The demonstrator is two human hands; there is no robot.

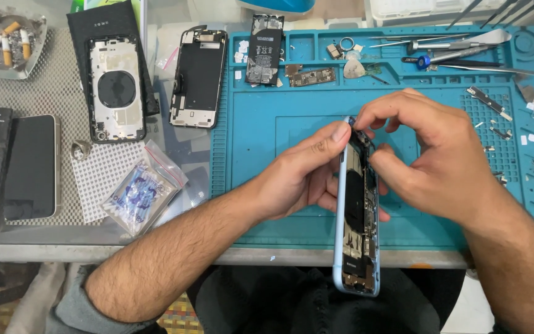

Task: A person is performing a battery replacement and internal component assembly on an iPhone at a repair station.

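Note:
I hold an opened light-blue phone housing [357, 235] on its edge above the blue repair mat [267, 117], its exposed insides facing right. My left hand [304, 173] grips its left side, thumb along the upper rim. My right hand [434, 154] pinches at a small part near the top of the housing, fingertips pressed into the camera corner. What sits between those fingertips is hidden.
A black battery [264, 49], a small circuit board [311, 77], tweezers and screwdrivers [452, 52] and loose screws lie on the mat's top trays. Left of it lie a phone screen [198, 77], a white back housing [115, 89], a plastic bag [140, 195], a dark phone [29, 167] and an ashtray [8, 43].

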